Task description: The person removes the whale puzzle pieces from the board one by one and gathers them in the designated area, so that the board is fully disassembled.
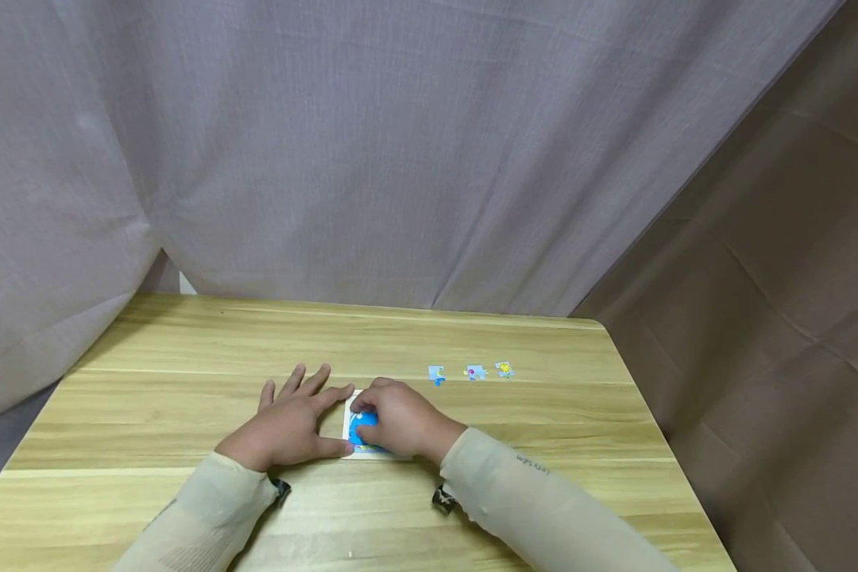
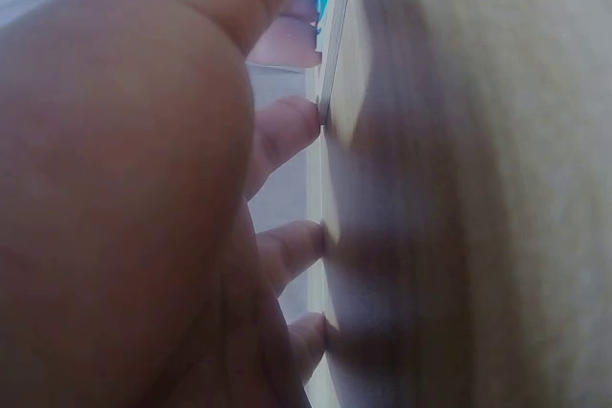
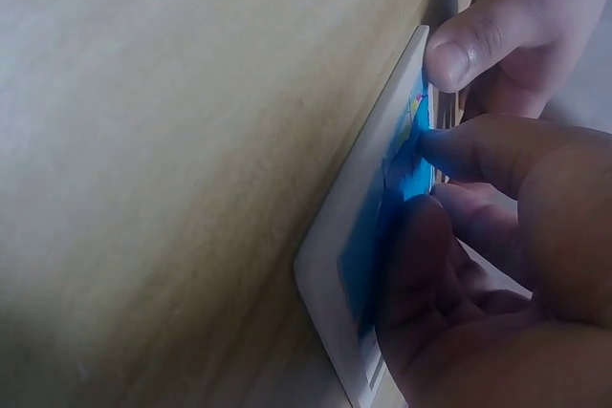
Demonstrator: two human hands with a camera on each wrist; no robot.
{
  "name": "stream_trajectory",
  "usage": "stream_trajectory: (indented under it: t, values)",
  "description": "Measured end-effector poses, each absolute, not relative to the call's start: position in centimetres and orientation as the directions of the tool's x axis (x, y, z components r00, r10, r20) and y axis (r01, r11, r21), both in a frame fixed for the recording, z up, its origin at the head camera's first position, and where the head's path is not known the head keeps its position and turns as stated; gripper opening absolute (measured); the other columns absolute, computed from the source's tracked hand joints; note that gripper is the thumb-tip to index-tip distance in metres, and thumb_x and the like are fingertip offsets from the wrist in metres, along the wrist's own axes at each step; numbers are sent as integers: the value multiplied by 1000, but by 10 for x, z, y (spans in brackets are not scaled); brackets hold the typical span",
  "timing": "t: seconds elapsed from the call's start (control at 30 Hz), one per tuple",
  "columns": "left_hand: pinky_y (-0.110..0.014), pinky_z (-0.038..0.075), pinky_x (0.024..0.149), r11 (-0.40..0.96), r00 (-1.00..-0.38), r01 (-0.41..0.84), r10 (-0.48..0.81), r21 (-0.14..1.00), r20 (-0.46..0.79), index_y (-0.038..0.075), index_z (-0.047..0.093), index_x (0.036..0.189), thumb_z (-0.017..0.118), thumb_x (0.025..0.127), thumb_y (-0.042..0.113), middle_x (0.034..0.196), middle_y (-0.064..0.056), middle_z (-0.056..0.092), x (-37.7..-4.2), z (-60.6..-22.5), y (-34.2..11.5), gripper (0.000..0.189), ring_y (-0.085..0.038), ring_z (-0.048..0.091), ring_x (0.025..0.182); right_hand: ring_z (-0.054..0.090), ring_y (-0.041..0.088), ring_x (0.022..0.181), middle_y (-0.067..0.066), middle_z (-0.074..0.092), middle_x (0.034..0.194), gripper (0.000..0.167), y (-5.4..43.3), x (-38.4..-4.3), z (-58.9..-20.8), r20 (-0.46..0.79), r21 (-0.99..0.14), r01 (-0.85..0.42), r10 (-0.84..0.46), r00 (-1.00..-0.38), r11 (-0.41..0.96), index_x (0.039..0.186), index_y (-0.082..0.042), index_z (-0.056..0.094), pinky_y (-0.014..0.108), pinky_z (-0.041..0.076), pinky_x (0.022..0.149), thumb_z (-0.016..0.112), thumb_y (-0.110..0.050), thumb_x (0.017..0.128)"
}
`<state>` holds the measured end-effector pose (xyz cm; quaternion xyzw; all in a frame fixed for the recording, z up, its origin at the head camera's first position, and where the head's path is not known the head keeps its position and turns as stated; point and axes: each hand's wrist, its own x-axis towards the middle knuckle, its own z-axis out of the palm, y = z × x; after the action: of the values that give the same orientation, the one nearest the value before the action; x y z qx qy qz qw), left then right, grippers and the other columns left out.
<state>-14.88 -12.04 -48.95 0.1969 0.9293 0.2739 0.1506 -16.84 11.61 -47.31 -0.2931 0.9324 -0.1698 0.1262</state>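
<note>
A small jigsaw puzzle board (image 1: 347, 413) with a pale border and a blue picture lies flat on the table. My left hand (image 1: 286, 429) is spread beside it, with thumb and index fingertip at its left edge and the other fingers out on the wood. Over the board, my right hand (image 1: 403, 421) has its fingers curled down onto the picture. In the right wrist view, its thumb and fingers pinch at a blue puzzle piece (image 3: 411, 181) within the border. My right hand covers the right part of the board.
Beyond the right hand, three loose puzzle pieces lie in a row: a blue one (image 1: 436, 373), one with a pink spot (image 1: 476, 372) and one with a yellow figure (image 1: 504, 369). A grey curtain (image 1: 372, 159) hangs behind the wooden table (image 1: 579, 445).
</note>
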Motion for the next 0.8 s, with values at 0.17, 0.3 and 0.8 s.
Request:
stream_trajectory:
  t: [0.17,0.3,0.8]
  values:
    - [-94,0,123,773,-877,282,448,567,-174,33,51,171,84,89,75,188,-19,21,-150,-491,-120,97,-58,4,173,67,5,107,-3,76,123,32,116,-168,-474,-139,-396,-495,-583,-800,773,132,-15,80,26,58,103,82,-26,102]
    - [-93,-2,124,772,-877,277,446,572,-178,34,50,171,83,90,74,188,-18,19,-150,-492,-121,96,-57,2,173,66,5,107,-4,75,121,30,116,-168,-474,-135,-402,-493,-583,-801,771,130,-16,79,26,58,103,82,-25,101]
    - [-93,-1,123,776,-882,285,442,563,-164,35,50,171,78,94,75,188,-17,20,-151,-497,-121,90,-57,4,173,64,4,104,-4,72,120,32,118,-168,-478,-132,-418,-495,-590,-797,762,133,-16,78,24,57,101,82,-25,103]
